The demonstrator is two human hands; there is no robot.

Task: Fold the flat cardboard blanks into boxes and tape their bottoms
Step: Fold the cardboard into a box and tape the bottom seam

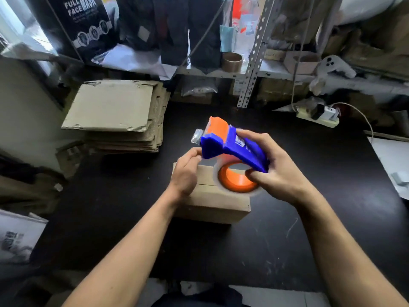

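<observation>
A folded cardboard box (218, 202) stands on the black table (124, 218), its closed flaps facing up with a seam across the top. My right hand (278, 171) grips a blue and orange tape dispenser (230, 147) just above the box, with the clear tape roll (238, 178) hanging under it. My left hand (188, 171) rests on the box's left top edge, its fingertips at the dispenser's front end where the tape comes out. A stack of flat cardboard blanks (117, 114) lies at the table's far left.
A metal shelf rack (254, 52) with bags, bottles and an empty tape core (232, 62) lines the back. A power strip (317, 116) with a cable sits at the far right. White paper (389, 160) lies at the right edge.
</observation>
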